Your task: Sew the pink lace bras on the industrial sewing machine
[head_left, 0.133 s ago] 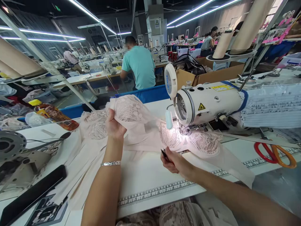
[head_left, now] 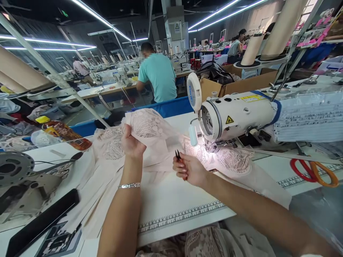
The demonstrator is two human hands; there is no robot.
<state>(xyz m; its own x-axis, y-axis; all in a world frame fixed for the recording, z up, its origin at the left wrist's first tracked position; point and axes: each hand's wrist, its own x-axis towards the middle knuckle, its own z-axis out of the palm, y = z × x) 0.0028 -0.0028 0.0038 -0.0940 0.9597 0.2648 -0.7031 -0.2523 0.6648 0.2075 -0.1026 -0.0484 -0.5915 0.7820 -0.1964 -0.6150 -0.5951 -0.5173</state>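
- By the left hand (head_left: 133, 144), the lace cloth (head_left: 146, 125) is held raised; the thumb is closed against it, the other fingers being hidden behind.
- In the right hand (head_left: 191, 170), dark snips (head_left: 178, 156) are gripped by curled fingers, points up.
- Right of those fingers, lace cups (head_left: 233, 161) are laid beneath the sewing machine (head_left: 235, 116), not yet removed; whether stitching is finished cannot be told.
- Compared with the earlier frame, the right hand is raised nearer the left; the snips' tips are more exposed.
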